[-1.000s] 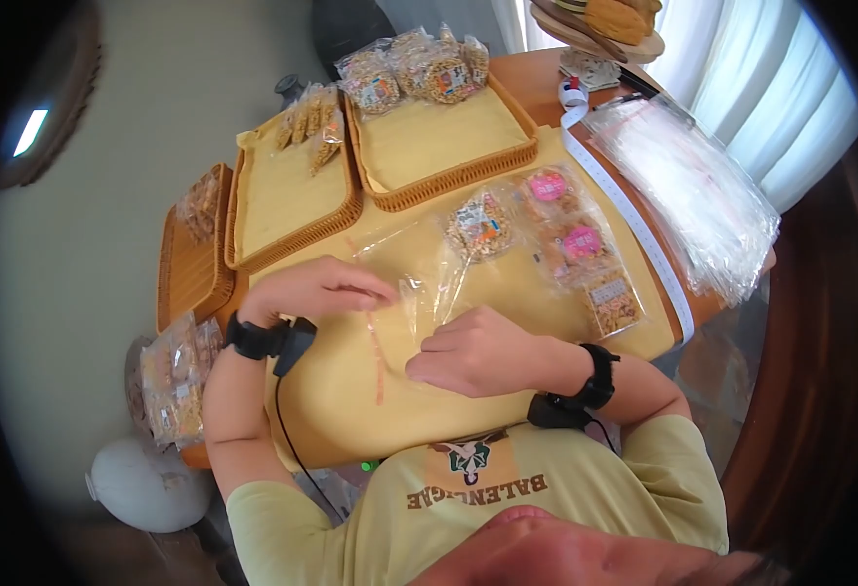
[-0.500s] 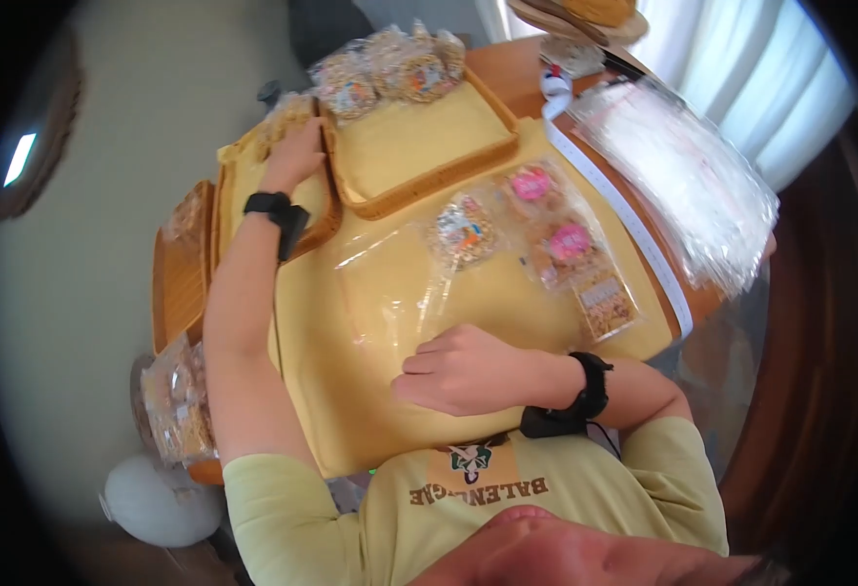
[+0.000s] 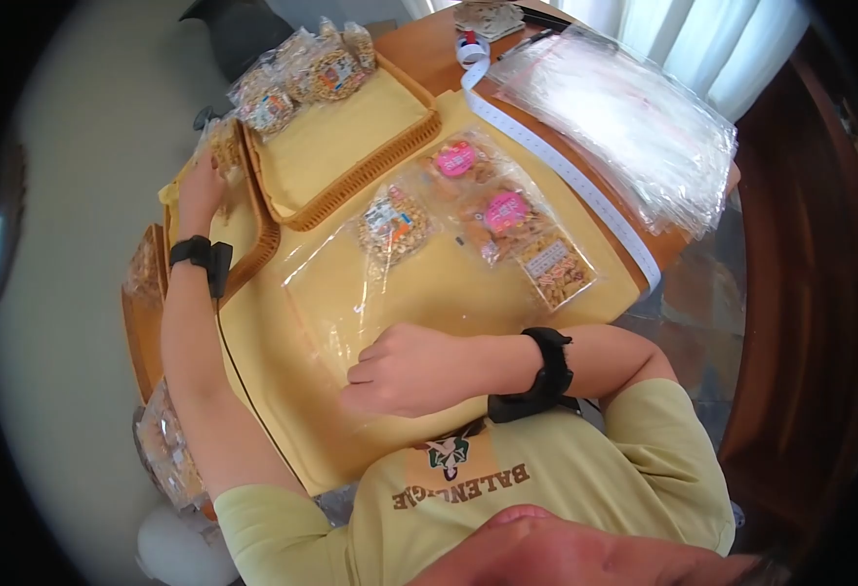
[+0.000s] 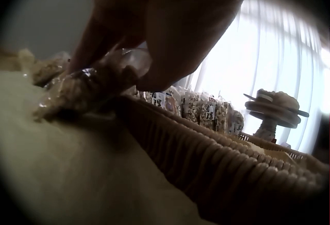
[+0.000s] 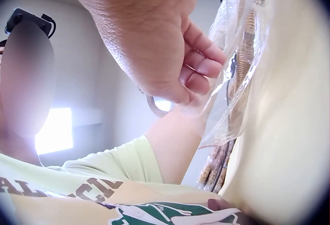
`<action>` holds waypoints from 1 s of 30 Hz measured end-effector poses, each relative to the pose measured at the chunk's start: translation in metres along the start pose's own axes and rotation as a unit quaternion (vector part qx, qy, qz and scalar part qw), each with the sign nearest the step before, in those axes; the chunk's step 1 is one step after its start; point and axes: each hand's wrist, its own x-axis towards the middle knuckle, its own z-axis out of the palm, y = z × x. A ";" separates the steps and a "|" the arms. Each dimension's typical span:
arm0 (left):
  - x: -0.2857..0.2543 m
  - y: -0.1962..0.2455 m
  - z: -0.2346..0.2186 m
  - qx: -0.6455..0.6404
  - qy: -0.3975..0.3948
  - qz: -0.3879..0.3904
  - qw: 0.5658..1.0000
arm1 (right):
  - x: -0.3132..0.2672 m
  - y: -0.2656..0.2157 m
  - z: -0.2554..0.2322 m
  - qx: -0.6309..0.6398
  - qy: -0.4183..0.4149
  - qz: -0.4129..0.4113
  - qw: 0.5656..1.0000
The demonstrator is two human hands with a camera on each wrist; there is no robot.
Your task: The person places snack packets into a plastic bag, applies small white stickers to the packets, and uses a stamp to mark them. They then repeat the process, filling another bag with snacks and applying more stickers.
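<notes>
Head view shows a wooden surface (image 3: 414, 47) under yellow cloth (image 3: 263, 342), pale curtain (image 3: 707, 44) around one o'clock. Left hand's (image 3: 203, 188) fingers are clamped on a wrapped snack (image 4: 87, 88) at ten; right hand's (image 3: 409, 371) pinch the central clear bag (image 3: 326, 317).

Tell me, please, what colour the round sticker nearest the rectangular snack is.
The round sticker is pink, shown best in the head view.

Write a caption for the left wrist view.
Left hand pinching a clear-wrapped brown snack beside a brown woven basket, with sheer white curtains beyond.
</notes>
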 end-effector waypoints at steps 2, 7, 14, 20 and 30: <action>-0.011 -0.019 -0.006 0.007 -0.003 0.011 1.000 | 0.000 0.000 0.000 -0.015 -0.013 0.006 1.000; -0.038 -0.036 -0.026 0.005 -0.026 -0.011 1.000 | -0.002 0.003 0.004 -0.015 -0.023 0.013 1.000; -0.060 -0.017 -0.048 -0.068 -0.006 -0.004 0.998 | -0.002 0.004 0.005 -0.006 -0.010 0.022 1.000; -0.069 -0.021 -0.056 -0.081 0.076 0.022 0.994 | -0.002 0.004 0.007 -0.006 -0.017 0.022 1.000; -0.139 0.047 -0.116 -0.588 -0.041 -0.133 0.797 | -0.001 0.005 0.001 0.002 -0.013 0.045 0.999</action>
